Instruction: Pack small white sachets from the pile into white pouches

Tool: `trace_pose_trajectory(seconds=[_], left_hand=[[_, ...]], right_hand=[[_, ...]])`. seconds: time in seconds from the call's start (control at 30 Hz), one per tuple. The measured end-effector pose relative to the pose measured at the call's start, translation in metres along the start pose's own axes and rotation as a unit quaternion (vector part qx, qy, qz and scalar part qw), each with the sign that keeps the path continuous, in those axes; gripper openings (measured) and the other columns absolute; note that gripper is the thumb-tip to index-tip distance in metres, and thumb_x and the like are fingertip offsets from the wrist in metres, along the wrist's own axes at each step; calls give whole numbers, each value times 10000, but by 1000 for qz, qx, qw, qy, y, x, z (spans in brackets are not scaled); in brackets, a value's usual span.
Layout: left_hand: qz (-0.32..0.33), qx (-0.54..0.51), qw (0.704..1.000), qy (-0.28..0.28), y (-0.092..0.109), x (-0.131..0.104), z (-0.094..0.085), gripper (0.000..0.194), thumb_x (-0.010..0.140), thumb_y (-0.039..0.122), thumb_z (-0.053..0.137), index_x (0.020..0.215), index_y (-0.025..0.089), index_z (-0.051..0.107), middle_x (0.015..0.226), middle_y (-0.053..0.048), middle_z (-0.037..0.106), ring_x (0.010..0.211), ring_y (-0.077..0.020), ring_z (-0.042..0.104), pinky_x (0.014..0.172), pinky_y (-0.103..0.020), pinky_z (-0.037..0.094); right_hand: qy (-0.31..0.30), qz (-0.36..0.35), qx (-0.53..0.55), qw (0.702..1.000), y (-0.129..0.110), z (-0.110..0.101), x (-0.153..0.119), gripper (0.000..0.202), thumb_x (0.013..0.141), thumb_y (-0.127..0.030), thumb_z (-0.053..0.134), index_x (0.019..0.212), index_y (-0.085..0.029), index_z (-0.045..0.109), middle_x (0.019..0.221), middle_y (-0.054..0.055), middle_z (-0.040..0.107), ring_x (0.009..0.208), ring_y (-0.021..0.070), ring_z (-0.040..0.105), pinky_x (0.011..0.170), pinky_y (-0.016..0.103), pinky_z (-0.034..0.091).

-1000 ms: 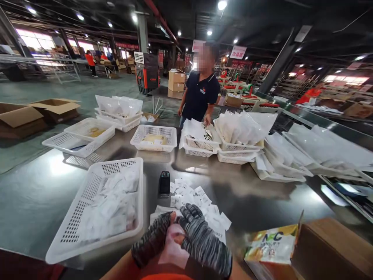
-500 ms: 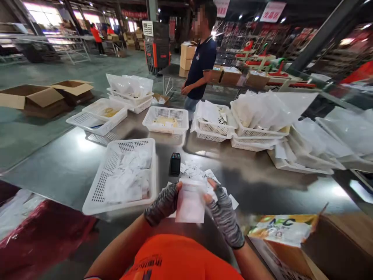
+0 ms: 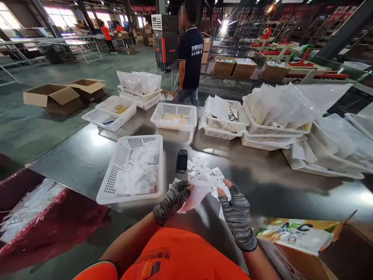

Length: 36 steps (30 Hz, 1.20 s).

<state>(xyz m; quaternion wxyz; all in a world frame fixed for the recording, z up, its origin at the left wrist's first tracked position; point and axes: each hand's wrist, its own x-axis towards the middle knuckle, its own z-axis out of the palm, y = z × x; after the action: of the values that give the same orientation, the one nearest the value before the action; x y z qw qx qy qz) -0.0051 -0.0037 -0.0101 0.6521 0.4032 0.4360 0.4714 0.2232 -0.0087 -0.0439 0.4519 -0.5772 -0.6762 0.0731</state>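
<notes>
My left hand (image 3: 174, 199), in a grey knitted fingerless glove, pinches a small translucent pinkish bag (image 3: 196, 199) by its left side; the bag hangs tilted. At the right edge of a loose pile of printed white slips (image 3: 204, 171) is my right hand (image 3: 236, 214), gloved alike. Its thumb and forefinger are apart, close to a slip, and whether they touch it I cannot tell. A black handheld scanner (image 3: 182, 160) lies just beyond my left hand. To the left, a white perforated basket (image 3: 108, 184) contains many small clear packets (image 3: 136, 175).
Baskets (image 3: 174, 116) line the metal table's (image 3: 75, 161) far side, several heaped with plastic bags (image 3: 279, 105). An open carton (image 3: 344, 245) with a printed packet stands at right front. A red sack (image 3: 55, 221) is at left. Beyond the table stands a person (image 3: 190, 54).
The bag has turned from facing me to a tilt in my left hand. My right hand has moved away from it toward the slips. The person beyond has turned away.
</notes>
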Motion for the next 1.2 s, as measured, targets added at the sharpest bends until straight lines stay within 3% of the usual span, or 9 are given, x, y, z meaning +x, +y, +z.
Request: trace_pose_trajectory(seconds=[0.17, 0.27, 0.47, 0.6, 0.7, 0.8, 0.93, 1.03, 1.2], left_hand=[[-27, 116, 992, -35, -7, 4, 10, 396, 803, 571, 847, 684, 228, 686, 722, -21, 690, 749, -189, 550, 788, -338, 531], [-23, 168, 984, -62, -9, 5, 14, 364, 812, 548, 787, 669, 244, 648, 715, -25, 672, 755, -202, 548, 800, -354, 540], [15, 257, 964, -66, -12, 7, 15, 515, 886, 646, 654, 595, 275, 447, 616, 1, 529, 655, -166, 413, 673, -326, 456], [39, 287, 955, -64, -17, 11, 18, 624, 928, 787, 588, 596, 266, 499, 629, -29, 572, 645, -174, 435, 659, -343, 405], [51, 289, 953, -71, -17, 10, 18, 639, 938, 799, 603, 603, 259, 534, 647, -43, 606, 650, -178, 465, 663, -345, 418], [36, 254, 965, -53, -14, 3, 12, 563, 881, 752, 706, 637, 252, 619, 689, -53, 668, 676, -195, 527, 669, -342, 486], [17, 247, 969, -23, -9, -1, 2, 429, 861, 640, 744, 726, 233, 749, 748, -62, 744, 724, -221, 594, 700, -349, 531], [13, 280, 959, -39, -12, 3, 7, 356, 847, 550, 786, 706, 224, 761, 740, -72, 756, 720, -224, 611, 755, -359, 539], [12, 237, 969, -70, -22, 8, 31, 276, 790, 465, 910, 660, 256, 786, 770, -123, 804, 773, -282, 675, 850, -401, 591]], right_hand=[[-91, -251, -61, 962, -36, 4, 16, 386, 1146, -209, 518, 994, -254, 870, 896, 96, 895, 814, 281, 853, 800, 421, 741], [-139, -270, -92, 948, -52, 5, 22, 406, 1073, -82, 499, 940, -214, 859, 820, 93, 864, 708, 263, 810, 699, 375, 703], [-93, -274, -156, 944, -45, 2, 15, 414, 1057, -79, 504, 791, -204, 796, 688, 82, 780, 610, 235, 725, 617, 338, 609], [-116, -208, -155, 959, -38, 4, 8, 402, 1079, -153, 508, 775, -245, 753, 677, 69, 782, 609, 229, 717, 619, 328, 570], [-100, -55, -99, 989, -27, -4, 13, 415, 1081, -317, 496, 714, -279, 686, 662, 79, 792, 585, 235, 717, 595, 336, 546], [-21, 97, -71, 993, -4, -41, 24, 450, 1035, -507, 480, 704, -276, 677, 669, 93, 796, 571, 246, 715, 588, 354, 554], [98, 194, -101, 971, 12, -110, 20, 449, 968, -604, 561, 759, -254, 748, 728, 101, 825, 646, 277, 767, 695, 417, 645], [76, 122, -114, 983, -6, -119, 2, 349, 1019, -503, 637, 874, -262, 844, 865, 103, 893, 766, 309, 844, 815, 467, 713], [-83, -95, -177, 976, -49, -62, -18, 344, 1130, -319, 582, 961, -315, 882, 902, 80, 903, 809, 333, 866, 759, 467, 718]])
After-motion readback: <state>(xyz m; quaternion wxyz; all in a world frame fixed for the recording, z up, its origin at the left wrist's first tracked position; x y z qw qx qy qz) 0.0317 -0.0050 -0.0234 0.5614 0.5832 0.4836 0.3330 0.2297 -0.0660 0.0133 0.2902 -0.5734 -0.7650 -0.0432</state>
